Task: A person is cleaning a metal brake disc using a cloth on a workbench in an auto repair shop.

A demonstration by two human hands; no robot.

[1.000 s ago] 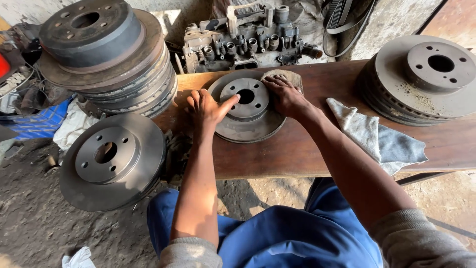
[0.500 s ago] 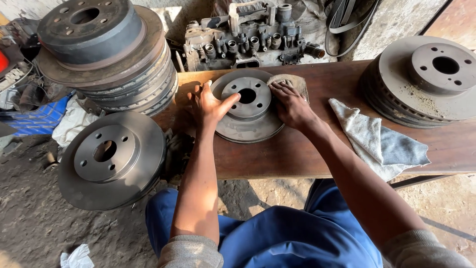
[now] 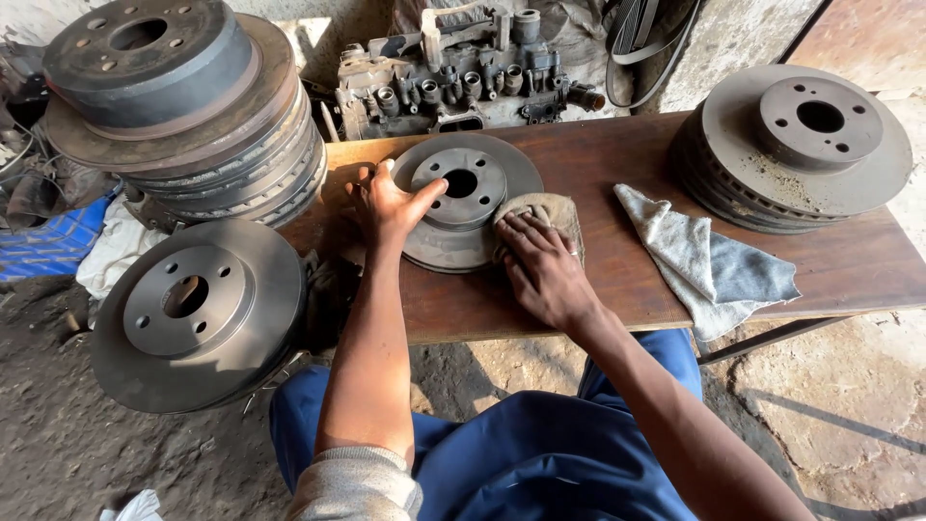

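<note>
Seen from the head camera, a round grey metal brake disc (image 3: 461, 198) with a raised hub and bolt holes lies flat on the brown wooden bench (image 3: 617, 280), near its left end. The left hand (image 3: 388, 205) rests spread on the disc's left edge, thumb on the hub, gripping nothing. The right hand (image 3: 542, 268) presses a brownish, rough abrasive pad (image 3: 552, 214) flat against the disc's right rim, fingers laid on it. Right of the disc lies a crumpled grey rag (image 3: 709, 262), then a rusty disc stack (image 3: 796, 145). Left of it stands a taller stack (image 3: 183, 116); below that, a single dusty disc (image 3: 193, 309). Behind it sits a greasy engine part (image 3: 463, 72).
</note>
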